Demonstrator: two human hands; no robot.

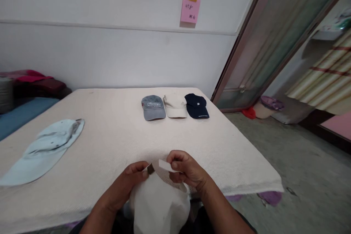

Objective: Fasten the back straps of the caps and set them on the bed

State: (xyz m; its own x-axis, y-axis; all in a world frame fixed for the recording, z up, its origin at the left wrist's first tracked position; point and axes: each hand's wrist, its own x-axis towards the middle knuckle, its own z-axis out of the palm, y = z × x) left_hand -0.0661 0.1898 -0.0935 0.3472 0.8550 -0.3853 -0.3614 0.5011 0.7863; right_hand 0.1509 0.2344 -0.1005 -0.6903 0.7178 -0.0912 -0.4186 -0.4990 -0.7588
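Working remotely, I took the place for part of a home: a cream fabric curtain (323, 76) with red stripes, a brown-framed translucent door (263, 36), a round purple-lined waste bin (262, 110) and piled pink-and-maroon cloth (38, 77) suggested it.

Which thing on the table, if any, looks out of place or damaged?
The pale blue cap lies flattened at the left, brim askew, apart from the row of three caps at the back. I see no clear damage.
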